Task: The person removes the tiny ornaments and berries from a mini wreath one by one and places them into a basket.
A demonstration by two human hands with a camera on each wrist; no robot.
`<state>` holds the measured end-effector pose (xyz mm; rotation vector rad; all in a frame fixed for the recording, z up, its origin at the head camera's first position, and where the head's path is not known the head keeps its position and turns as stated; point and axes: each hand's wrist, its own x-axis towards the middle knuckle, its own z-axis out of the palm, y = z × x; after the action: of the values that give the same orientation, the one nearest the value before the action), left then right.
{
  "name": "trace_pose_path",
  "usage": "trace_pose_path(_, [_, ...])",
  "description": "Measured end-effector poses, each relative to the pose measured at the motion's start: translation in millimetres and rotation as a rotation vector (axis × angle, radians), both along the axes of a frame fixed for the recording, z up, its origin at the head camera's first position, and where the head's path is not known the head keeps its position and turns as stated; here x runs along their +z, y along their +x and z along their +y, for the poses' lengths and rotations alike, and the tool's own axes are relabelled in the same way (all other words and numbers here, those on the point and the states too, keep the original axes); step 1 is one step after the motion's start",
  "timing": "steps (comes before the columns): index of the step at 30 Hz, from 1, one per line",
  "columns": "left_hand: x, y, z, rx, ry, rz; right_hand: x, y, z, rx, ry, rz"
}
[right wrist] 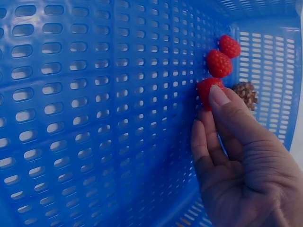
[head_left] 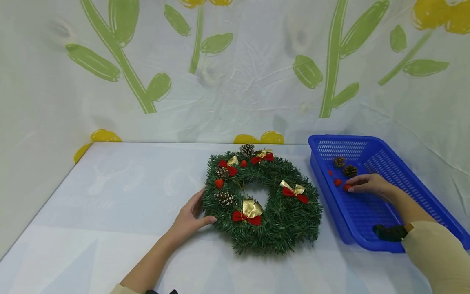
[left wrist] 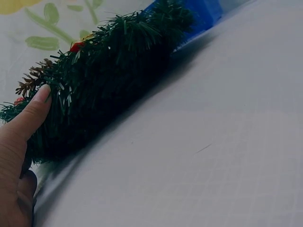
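A green wreath (head_left: 282,228) lies on the white table, trimmed with red-and-gold bows, frosted pine cones and red berries. My left hand (head_left: 189,218) grips its left edge, thumb at the front; some fingertips are hidden in the greenery. In the left wrist view the thumb (left wrist: 35,113) presses against the needles. Inside the blue basket (head_left: 367,228), my right hand (head_left: 374,185) pinches a red raspberry-like berry (right wrist: 205,93) between thumb and fingers. Two more such berries (right wrist: 219,64) lie beside it in the right wrist view.
Two brown pine cones (head_left: 350,170) sit toward the basket's far end. The basket has raised, perforated walls and stands right of the wreath. A white sheet (head_left: 249,94) printed with green leaves hangs behind the table. Pale printed patterns mark the tabletop (head_left: 121,204) at the left.
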<state>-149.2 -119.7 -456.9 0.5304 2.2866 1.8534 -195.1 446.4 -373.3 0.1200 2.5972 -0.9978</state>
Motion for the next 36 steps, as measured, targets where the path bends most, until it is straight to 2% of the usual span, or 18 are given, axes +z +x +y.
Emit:
trace_pose_path(5, [-0.5,-0.4,-0.2,-0.005,0.006,0.001,1.9,-0.5,0.0,-0.045,-0.002,0.027])
trace_pose_path(10, [0.9,-0.3,0.0,-0.008,0.011,0.003,9.4,0.0,-1.9,-0.063,-0.055,0.069])
trace_pose_path(19, [1.7,-0.2,-0.8,-0.001,0.003,0.000,25.3,-1.3,-12.8,-0.014,-0.070,0.141])
trace_pose_path(31, [1.4,0.7,1.4,-0.006,0.006,0.006,42.8,-9.0,-31.7,0.012,-0.250,0.185])
trace_pose_path(36, [2.9,1.7,0.8,0.002,-0.002,-0.002,49.0,-13.2,-43.5,0.031,-0.241,0.185])
